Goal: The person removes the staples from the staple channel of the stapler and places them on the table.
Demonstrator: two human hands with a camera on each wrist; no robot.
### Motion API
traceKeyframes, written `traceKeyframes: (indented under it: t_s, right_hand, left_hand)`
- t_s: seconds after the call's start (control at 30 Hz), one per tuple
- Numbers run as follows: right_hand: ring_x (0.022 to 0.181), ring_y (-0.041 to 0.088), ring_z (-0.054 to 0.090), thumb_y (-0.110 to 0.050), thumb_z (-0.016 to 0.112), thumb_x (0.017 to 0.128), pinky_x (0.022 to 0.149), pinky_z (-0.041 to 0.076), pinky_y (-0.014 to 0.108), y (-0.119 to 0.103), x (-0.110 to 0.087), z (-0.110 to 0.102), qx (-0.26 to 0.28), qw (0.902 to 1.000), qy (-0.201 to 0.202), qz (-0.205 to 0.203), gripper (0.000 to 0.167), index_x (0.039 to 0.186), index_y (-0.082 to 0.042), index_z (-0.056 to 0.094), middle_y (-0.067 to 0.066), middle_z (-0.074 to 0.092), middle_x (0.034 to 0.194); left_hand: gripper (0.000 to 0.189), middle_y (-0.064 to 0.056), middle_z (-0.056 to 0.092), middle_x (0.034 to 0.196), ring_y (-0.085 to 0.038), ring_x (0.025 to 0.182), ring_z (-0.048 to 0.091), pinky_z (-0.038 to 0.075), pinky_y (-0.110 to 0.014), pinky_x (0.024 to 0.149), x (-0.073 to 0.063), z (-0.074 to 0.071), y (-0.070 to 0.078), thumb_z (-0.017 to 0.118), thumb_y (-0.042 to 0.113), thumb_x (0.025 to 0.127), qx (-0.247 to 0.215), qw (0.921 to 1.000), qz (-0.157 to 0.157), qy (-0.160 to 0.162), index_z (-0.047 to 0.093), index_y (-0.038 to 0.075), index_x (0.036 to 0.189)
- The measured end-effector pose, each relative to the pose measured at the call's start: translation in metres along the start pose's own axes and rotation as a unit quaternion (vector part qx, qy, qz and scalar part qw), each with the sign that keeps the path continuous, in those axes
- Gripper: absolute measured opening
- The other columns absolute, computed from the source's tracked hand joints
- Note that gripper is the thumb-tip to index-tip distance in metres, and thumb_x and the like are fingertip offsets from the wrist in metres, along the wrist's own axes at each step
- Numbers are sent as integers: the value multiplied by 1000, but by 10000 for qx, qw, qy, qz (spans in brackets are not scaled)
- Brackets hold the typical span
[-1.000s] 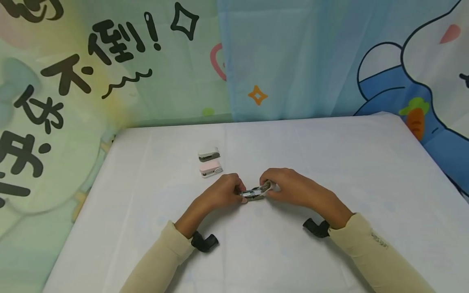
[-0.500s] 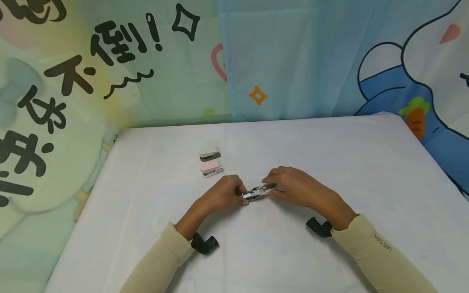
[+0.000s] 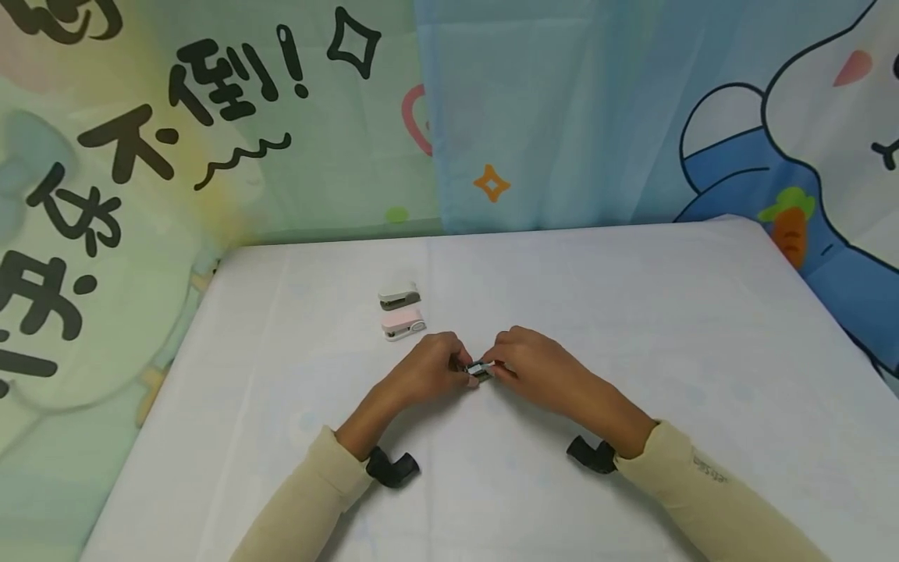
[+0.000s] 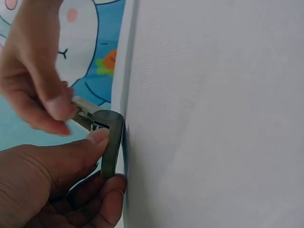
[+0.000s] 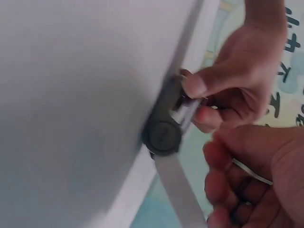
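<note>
A small grey stapler (image 3: 481,373) stands opened up between the two hands, low over the table. My left hand (image 3: 430,368) grips its grey base, with thumb and fingers pinching it in the left wrist view (image 4: 110,149). The pale lid (image 5: 176,187) swings away from the round hinge end in the right wrist view. Close to the stapler, my right hand (image 3: 546,373) has its fingers curled, with a thin silvery strip (image 5: 252,172) between them. Its fingertips hide part of the stapler in the head view.
Two more small staplers, one white and grey (image 3: 399,297) and one pink (image 3: 403,321), lie side by side beyond my left hand. A white cloth covers the table (image 3: 632,297). Printed curtains (image 3: 548,117) hang behind it.
My right hand first holds the stapler's raised lid, draws slightly off to the right, then comes back left over the open stapler. The left hand keeps its grip in place.
</note>
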State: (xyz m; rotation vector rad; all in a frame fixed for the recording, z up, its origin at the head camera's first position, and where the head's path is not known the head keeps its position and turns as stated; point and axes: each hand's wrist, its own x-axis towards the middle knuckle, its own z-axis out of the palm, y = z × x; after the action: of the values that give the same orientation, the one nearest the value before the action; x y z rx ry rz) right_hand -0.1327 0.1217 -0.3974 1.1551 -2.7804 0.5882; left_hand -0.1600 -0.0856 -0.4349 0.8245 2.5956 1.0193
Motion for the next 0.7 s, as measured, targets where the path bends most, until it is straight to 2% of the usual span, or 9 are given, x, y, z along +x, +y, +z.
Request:
traceKeyframes:
  t_s: [0.17, 0.3, 0.43, 0.57, 0.7]
  right_hand:
    - [65, 14, 49, -3, 72, 85, 64, 41, 31, -1, 6, 9, -538, 9980, -163, 302, 7, 88, -8, 76, -3, 58, 75]
    - [59, 11, 44, -4, 72, 84, 60, 36, 30, -3, 9, 14, -700, 9966, -189, 394, 9, 83, -12, 75, -5, 54, 68]
    - [61, 11, 49, -8, 73, 84, 61, 33, 30, -6, 12, 16, -617, 9954, -220, 704, 7, 84, -13, 77, -6, 58, 70]
    - [68, 12, 57, -11, 74, 83, 64, 34, 32, -9, 13, 17, -265, 9923, -249, 1188, 6, 88, -12, 77, -5, 67, 78]
    - [68, 9, 57, -13, 76, 82, 67, 33, 33, -8, 15, 17, 18, 9887, -297, 1468, 4, 86, -11, 75, -9, 66, 76]
  left_hand:
    - [19, 0, 59, 83, -9, 74, 59, 48, -23, 68, 1, 0, 0, 83, 9, 78, -97, 9999, 28, 60, 69, 1, 89]
    - [18, 1, 57, 83, -8, 75, 58, 48, -23, 68, 1, 1, 0, 82, 7, 79, -93, 10000, 26, 23, 69, 1, 89]
    - [17, 1, 57, 82, -9, 74, 57, 47, -23, 68, 1, 0, 2, 81, 7, 79, -25, 10000, 7, 11, 69, 2, 89]
    - [17, 0, 57, 82, -10, 75, 57, 47, -24, 68, 1, 0, 3, 81, 7, 79, 27, 10000, 35, 31, 69, 2, 89]
    - [17, -1, 57, 83, -11, 76, 57, 46, -24, 68, 1, 0, 3, 81, 6, 79, 20, 9999, 95, 27, 69, 1, 89]
